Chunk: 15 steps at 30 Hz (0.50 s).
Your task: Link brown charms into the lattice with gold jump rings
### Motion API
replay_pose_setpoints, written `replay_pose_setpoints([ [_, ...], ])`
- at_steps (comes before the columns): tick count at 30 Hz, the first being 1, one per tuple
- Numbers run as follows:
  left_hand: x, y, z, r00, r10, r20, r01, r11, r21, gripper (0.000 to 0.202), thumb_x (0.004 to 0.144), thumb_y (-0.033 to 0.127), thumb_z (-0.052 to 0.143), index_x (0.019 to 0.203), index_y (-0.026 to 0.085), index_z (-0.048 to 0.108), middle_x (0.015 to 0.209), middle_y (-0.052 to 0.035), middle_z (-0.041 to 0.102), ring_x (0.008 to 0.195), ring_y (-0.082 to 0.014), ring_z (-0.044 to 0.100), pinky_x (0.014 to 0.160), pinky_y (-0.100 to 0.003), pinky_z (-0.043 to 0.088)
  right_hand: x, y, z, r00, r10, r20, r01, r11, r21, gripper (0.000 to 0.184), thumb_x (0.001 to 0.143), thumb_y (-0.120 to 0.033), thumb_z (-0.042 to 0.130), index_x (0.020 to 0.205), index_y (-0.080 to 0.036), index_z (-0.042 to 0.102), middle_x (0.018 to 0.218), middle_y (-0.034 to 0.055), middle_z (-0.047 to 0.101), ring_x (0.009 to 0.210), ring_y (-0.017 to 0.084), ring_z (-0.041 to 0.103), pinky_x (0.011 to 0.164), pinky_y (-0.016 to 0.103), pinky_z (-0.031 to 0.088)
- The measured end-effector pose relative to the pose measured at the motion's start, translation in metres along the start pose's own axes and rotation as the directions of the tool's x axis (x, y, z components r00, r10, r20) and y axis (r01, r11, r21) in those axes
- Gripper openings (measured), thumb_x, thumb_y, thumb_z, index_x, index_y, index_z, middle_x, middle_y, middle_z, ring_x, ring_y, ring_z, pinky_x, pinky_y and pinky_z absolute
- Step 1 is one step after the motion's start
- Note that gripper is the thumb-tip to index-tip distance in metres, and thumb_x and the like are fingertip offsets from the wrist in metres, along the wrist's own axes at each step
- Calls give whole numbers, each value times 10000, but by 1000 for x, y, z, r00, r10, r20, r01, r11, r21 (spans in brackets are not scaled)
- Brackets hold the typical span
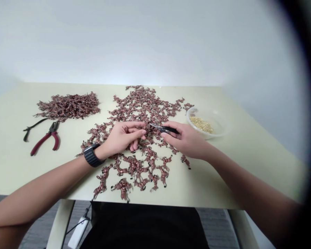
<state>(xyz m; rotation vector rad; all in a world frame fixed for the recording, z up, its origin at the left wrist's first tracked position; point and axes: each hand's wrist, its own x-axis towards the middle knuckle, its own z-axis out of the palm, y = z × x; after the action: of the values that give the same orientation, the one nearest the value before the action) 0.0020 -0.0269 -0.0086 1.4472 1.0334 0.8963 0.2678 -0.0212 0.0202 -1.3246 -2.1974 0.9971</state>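
My right hand (184, 138) grips small pliers with black handles (168, 129), their slim metal jaws pointing left. Close to the jaw tips, my left hand (128, 136) has its thumb and forefinger brought together around what looks like a small brown animal figure (147, 127), partly lost against the pile. Under and around both hands spreads a wide scatter of the same brown animal figures (137, 166) with black feet. The left wrist wears a dark band (92, 155).
A denser heap of brown figures (69, 105) lies at the left. In front of it are red-handled pliers (48, 138) and a black cable or strap (32, 129). A clear round tub (220, 133) with small gold pieces (202, 124) stands right. The table's near edge (171, 204) borders my lap.
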Motion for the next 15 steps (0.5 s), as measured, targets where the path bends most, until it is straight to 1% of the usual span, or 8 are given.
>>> replay_pose_setpoints([
  [2, 0, 2, 0, 1000, -7, 2, 7, 1000, -21, 519, 894, 436, 753, 1313, 146, 650, 875, -90, 785, 454, -88, 622, 412, -191, 533, 0, 0, 1, 996, -66, -59, 59, 990, -125, 275, 967, -486, 558, 1012, -231, 649, 682, -28, 485, 566, 125, 408, 541, 297, 291],
  [5, 0, 5, 1, 1000, -6, 6, 6, 1000, -24, 491, 896, 430, 752, 1281, 145, 646, 874, -89, 783, 458, -89, 625, 410, -187, 528, 1, -1, 3, 985, -157, -74, 136, 963, -231, 252, 947, -461, 582, 984, -217, 632, 702, -16, 512, 602, 134, 437, 576, 304, 297],
  [8, -1, 5, 1, 1000, -14, 6, 15, 1000, -25, 485, 894, 434, 754, 1270, 146, 645, 867, -88, 783, 452, -87, 619, 411, -189, 527, 2, -2, 4, 979, -193, -60, 173, 953, -251, 254, 945, -457, 577, 982, -210, 621, 725, -3, 540, 625, 144, 452, 595, 307, 309],
  [15, -2, 6, 1, 1000, -19, 9, 19, 1000, -24, 478, 894, 435, 755, 1259, 144, 650, 850, -87, 785, 442, -85, 612, 412, -188, 521, 2, -1, 3, 978, -204, -53, 183, 947, -263, 266, 949, -459, 572, 1008, -207, 630, 729, 3, 552, 634, 152, 466, 594, 308, 318],
])
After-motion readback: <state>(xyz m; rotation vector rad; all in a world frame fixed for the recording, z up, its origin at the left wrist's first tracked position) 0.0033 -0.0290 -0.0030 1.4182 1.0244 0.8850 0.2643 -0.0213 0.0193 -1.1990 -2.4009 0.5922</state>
